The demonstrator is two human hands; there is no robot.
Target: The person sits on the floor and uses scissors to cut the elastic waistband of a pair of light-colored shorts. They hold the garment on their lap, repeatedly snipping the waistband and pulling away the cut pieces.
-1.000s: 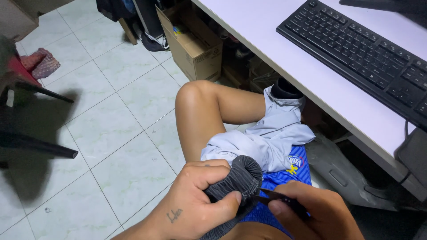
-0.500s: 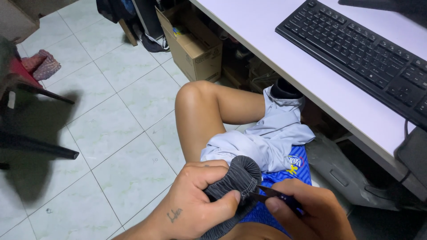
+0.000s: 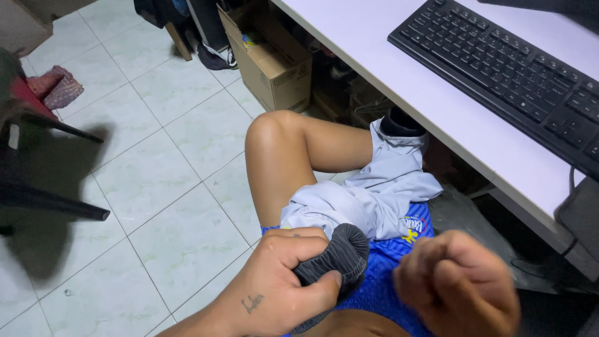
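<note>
Sock: dk grey, ribbed. Shorts: bright blue w/ yellow-white print. Cloth: lt grey. Keyboard: black. Table: white. Floor: pale green-white tiles. Box: brown cardboard.

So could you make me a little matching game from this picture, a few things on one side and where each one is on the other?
Things:
1. dark grey sock
2. black keyboard
3. cardboard box
4. pale grey cloth

Places:
A. on the white desk
B. draped over the lap
C. gripped in the left hand
D. on the tiled floor, under the desk edge

Pairs: 1-C, 2-A, 3-D, 4-B
</note>
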